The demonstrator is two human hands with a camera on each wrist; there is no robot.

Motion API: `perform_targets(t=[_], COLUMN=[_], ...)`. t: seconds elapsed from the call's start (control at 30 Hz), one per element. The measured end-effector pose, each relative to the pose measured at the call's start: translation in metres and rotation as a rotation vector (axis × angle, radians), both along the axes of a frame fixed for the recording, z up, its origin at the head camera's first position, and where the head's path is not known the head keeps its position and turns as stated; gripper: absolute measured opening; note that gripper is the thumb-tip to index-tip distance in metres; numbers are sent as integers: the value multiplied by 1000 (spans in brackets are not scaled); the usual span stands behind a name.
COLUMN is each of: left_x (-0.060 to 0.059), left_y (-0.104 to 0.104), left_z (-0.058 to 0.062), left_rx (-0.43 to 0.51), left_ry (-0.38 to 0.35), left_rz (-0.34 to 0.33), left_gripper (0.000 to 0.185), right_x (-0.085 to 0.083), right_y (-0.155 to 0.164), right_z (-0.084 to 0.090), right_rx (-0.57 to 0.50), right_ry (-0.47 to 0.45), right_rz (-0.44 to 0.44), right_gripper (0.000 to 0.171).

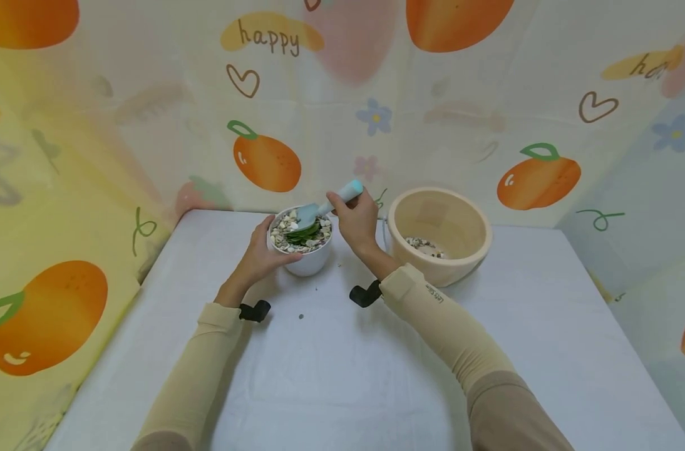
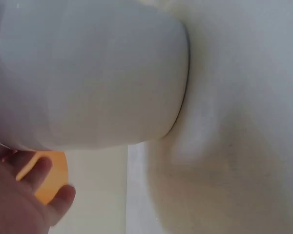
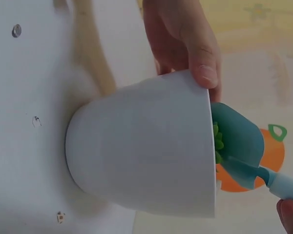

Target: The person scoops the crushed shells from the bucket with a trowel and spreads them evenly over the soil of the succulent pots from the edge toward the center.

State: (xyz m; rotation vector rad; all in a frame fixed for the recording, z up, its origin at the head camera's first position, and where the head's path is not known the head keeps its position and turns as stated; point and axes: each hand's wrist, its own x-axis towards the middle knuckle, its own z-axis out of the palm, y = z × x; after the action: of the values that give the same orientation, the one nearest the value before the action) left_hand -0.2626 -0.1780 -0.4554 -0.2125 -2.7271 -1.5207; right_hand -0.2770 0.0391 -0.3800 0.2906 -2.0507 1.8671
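A white flowerpot [image 1: 309, 264] stands on the table, filled with pale pebbles [image 1: 280, 233] around a green leafy plant [image 1: 305, 236]. My left hand [image 1: 262, 255] holds this pot at its left side, thumb across the near side by the rim. In the right wrist view the thumbtip lies right at the rim. My right hand [image 1: 358, 222] grips the light-blue handle of a small trowel [image 1: 307, 216]. Its blade tilts down over the pebbles and overlaps the plant. From the side, the blade [image 3: 241, 139] shows just above the pot mouth, beside green leaves [image 3: 218, 144].
To the right stands a larger beige pot [image 1: 441, 270] with some pebbles [image 1: 424, 246] on its bottom. A dark pebble [image 1: 301, 316] and small crumbs lie on the white tablecloth [image 1: 342, 376]. A fruit-patterned curtain [image 1: 331, 125] hangs behind the table.
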Motion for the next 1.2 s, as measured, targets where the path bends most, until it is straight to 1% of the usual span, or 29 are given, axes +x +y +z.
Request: perform_targets(t=[0.07,0.2,0.33,0.47,0.6,0.77,1.0,1.1,1.2], left_x=[-3,-6,-5,-1,4,10,12,12,10], left_y=[-2,-1,2,7,13,20,24,23,19], left_z=[0,-2,-5,-5,-4,-2,-5,-7,-7], left_rx=[11,46,62,60,51,41,37,30,44], left_ry=[-12,-14,6,35,56,58,82,72,58], left_rz=[-21,-33,-10,35,77,127,162,165,136], left_gripper=[114,114,113,111,109,114,115,116,113], right_x=[1,0,0,-1,-3,-2,0,2,3], right_y=[0,0,1,3,5,5,4,3,1], right_z=[-1,-4,-6,-6,-4,-1,0,-2,-4], right_rx=[-12,-44,-103,-140,-136,-118,-40,-2,23], right_ry=[-10,-36,-77,-95,-49,25,80,86,97], right_rz=[1,-4,-17,-30,-56,-64,-97,-109,-106], right_gripper=[25,26,25,24,22,23,27,25,24])
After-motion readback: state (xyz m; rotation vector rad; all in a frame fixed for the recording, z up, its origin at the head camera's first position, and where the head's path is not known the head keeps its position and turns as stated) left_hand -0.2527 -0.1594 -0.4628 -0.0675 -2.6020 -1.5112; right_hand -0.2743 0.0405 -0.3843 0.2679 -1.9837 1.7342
